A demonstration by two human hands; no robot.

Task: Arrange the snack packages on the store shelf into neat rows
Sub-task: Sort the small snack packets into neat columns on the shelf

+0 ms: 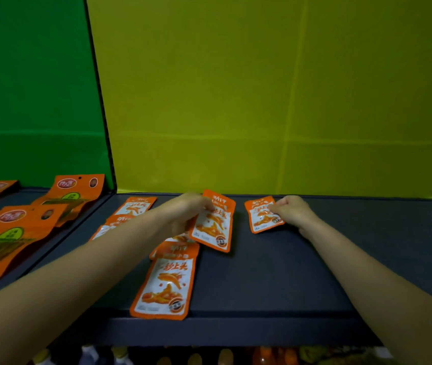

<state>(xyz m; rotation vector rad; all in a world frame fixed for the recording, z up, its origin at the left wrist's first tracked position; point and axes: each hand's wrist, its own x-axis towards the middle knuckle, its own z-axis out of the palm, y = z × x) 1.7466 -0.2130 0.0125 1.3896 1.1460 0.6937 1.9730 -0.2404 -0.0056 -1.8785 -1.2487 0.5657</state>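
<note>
Orange snack packages under both hands.

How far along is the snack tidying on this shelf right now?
Early on. Nothing reads as a finished row yet. The left hand grips one small orange packet; the right hand pinches another near the back wall. Left to do: the overlapping packets by the divider and the crooked packet at the front edge.

The shelf lies bare on its right and near side; snack packets crowd the left-centre.
</note>
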